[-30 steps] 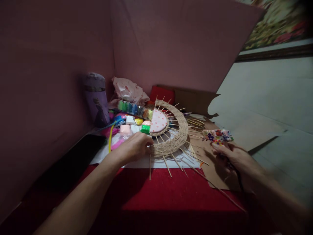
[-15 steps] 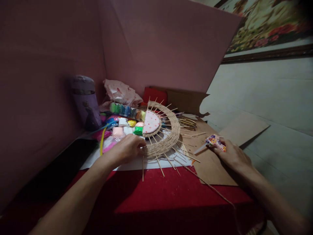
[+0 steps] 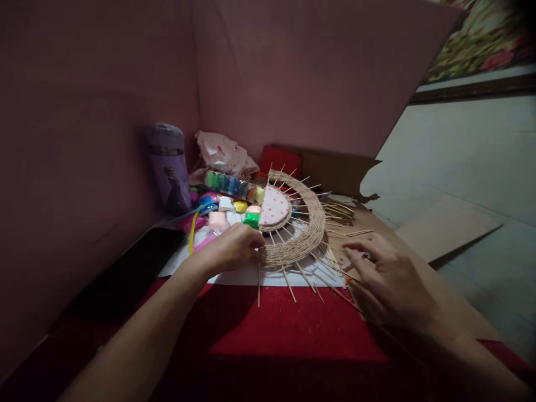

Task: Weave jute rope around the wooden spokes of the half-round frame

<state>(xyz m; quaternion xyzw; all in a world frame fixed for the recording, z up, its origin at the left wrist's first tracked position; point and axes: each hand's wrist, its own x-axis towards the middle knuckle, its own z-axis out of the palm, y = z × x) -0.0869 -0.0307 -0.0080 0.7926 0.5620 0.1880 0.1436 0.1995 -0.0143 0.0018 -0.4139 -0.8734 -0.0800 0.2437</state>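
Observation:
A half-ring of woven twine on thin wooden sticks (image 3: 312, 234) stands out around a half-disc covered in white cloth with pink dots (image 3: 274, 207). My left hand (image 3: 234, 245) is closed, its fingers pinching the lower end of the weave. To the right, my right hand (image 3: 387, 273) hovers over the cardboard, fingers bent but apart, with nothing clearly held. Just behind its fingers shows a bit of a pale-bladed tool (image 3: 348, 267), mostly hidden. Loose sticks (image 3: 330, 259) lie between the weave and this hand.
Packets of coloured clay (image 3: 218, 220) and a clay strip pack (image 3: 232, 185) lie behind my left hand. A purple tumbler (image 3: 170, 173) and a dark flat object (image 3: 125, 273) are at left. Cardboard (image 3: 452, 312) covers the table's right side; red cloth (image 3: 288, 324) lies in front.
My right hand has left the flower-patterned handle of the tool and come left, towards the sticks. My left hand keeps its pinch on the weave. The view has shifted slightly.

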